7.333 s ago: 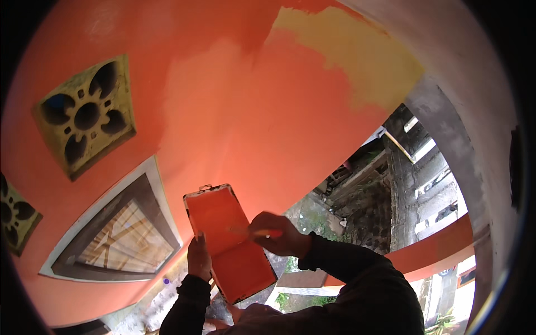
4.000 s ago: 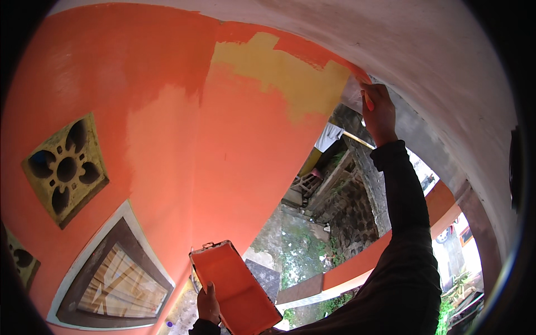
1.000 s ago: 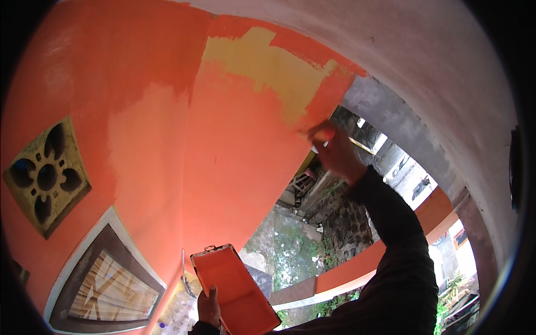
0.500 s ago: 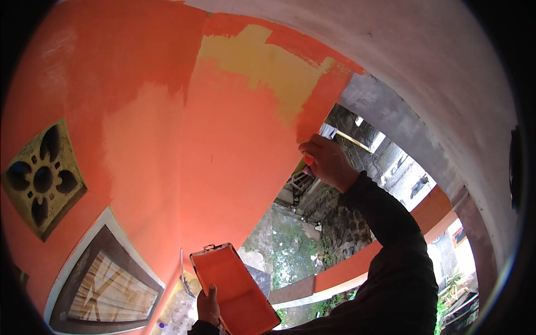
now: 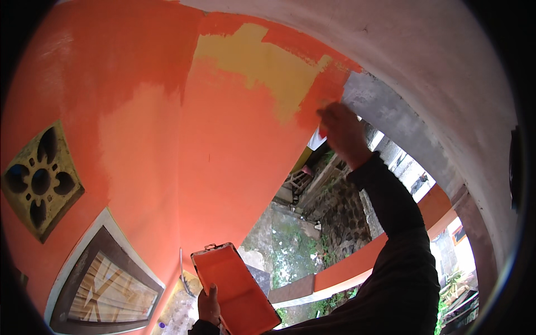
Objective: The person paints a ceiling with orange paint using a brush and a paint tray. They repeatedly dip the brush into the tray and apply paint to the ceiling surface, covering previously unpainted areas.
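My right hand is raised at the right edge of the orange wall, closed on a paintbrush whose red handle shows below the fingers; the bristles are hidden. Its fingertips lie just right of an unevenly edged yellow patch on the upper wall, beside fresher, darker orange. At the bottom centre my left hand grips the long side of an orange-coated paint tray with a dark, scuffed rim, thumb over its edge.
A yellow perforated vent block and a curtained window are in the left wall. A pale ceiling curves overhead, with a grey beam beneath. At right, an orange ledge borders the drop to a yard with a stone wall.
My right hand has moved up along the wall's edge from where it was half a second ago. More dark orange covers the strip right of the yellow patch. The tray stays low in my left hand.
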A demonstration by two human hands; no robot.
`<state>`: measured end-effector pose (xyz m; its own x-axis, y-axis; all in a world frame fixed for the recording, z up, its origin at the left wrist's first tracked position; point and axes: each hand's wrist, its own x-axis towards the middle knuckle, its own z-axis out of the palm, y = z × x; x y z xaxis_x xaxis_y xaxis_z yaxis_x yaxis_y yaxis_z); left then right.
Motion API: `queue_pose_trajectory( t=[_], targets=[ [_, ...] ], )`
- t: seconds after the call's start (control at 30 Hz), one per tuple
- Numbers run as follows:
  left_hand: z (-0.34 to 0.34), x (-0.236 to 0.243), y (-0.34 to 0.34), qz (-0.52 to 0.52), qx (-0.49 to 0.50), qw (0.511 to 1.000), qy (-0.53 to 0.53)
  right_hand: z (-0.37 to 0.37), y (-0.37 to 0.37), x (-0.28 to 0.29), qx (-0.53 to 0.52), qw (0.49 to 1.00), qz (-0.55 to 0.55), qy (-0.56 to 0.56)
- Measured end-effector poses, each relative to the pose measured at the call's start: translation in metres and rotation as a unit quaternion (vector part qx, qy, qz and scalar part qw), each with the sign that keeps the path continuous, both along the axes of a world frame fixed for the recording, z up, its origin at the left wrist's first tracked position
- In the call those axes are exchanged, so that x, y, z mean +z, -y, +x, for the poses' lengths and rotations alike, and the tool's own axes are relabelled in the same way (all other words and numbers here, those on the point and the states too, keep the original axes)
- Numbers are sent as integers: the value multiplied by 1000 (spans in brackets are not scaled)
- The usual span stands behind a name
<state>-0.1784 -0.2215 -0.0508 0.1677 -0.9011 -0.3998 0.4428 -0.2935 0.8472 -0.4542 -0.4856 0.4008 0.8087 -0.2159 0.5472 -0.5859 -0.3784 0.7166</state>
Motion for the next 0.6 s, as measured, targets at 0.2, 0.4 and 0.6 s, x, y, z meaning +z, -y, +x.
queue_pose_trajectory(
  t=[0.2, 0.4, 0.6],
  targets=[
    [9, -3, 1, 9, -3, 999, 46, 38, -34, -30, 38, 979, 197, 41],
    [3, 2, 10, 10, -18, 999, 42, 28, -5, 59, 13, 998, -68, -5],
    [3, 7, 9, 42, -13, 997, 60, 39, -20, 40, 31, 990, 87, 107]
  ],
)
